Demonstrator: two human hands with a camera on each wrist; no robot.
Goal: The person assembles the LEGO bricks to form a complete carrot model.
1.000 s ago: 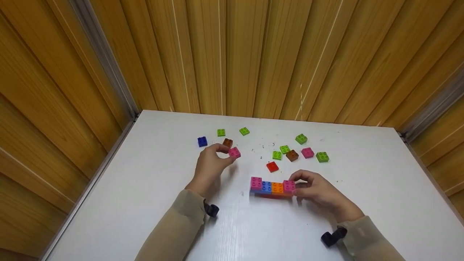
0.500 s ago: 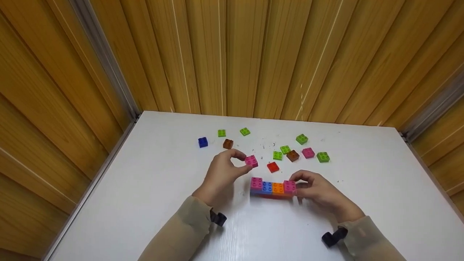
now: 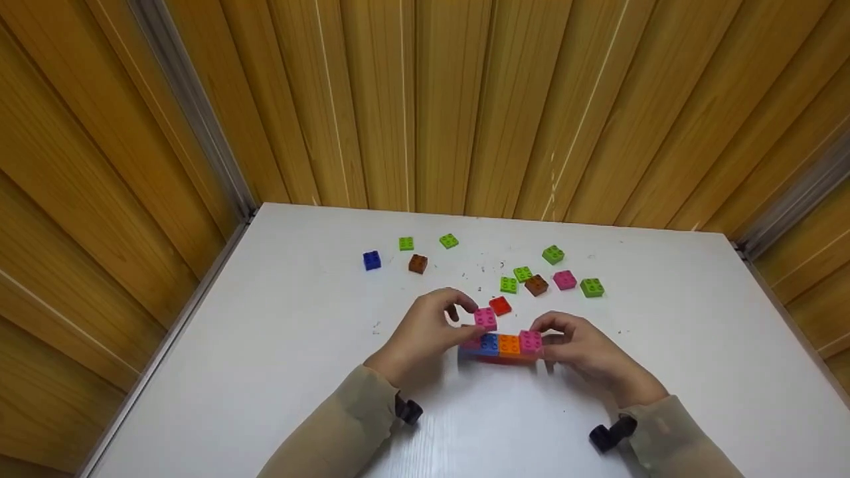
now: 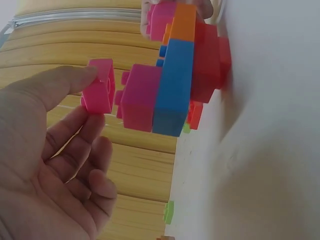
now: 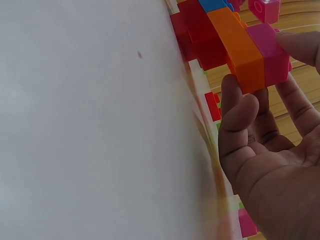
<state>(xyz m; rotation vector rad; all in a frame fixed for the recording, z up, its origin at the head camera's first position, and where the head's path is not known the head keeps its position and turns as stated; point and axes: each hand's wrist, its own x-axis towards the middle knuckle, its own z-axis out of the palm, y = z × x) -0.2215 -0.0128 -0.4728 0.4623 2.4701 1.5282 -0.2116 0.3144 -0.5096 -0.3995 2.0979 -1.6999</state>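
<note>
My left hand [image 3: 425,335] pinches a loose pink building brick [image 3: 485,319] between thumb and fingertips. In the left wrist view this pink brick [image 4: 100,92] is apart from the studs of the pink brick [image 4: 141,97] at the assembly's left end. The brick assembly [image 3: 509,344] has red bricks [image 4: 207,62] at its base, a blue and orange layer above, and a pink brick on top at each end. My right hand [image 3: 594,355] grips its right end, with the thumb on the right-hand pink brick [image 5: 270,52] and fingers by the orange brick [image 5: 250,67].
A loose red brick [image 3: 500,306] lies just behind the assembly. Farther back on the white table [image 3: 265,318] are several green bricks, brown bricks [image 3: 536,285] [image 3: 418,263], a pink brick [image 3: 564,279] and a dark blue brick [image 3: 372,260]. Wood-patterned panels [image 3: 445,106] stand behind.
My left hand has carried the pink brick rightward and toward me, from beside the back-left brown brick to over the assembly's left part. The right hand and the assembly have stayed in place.
</note>
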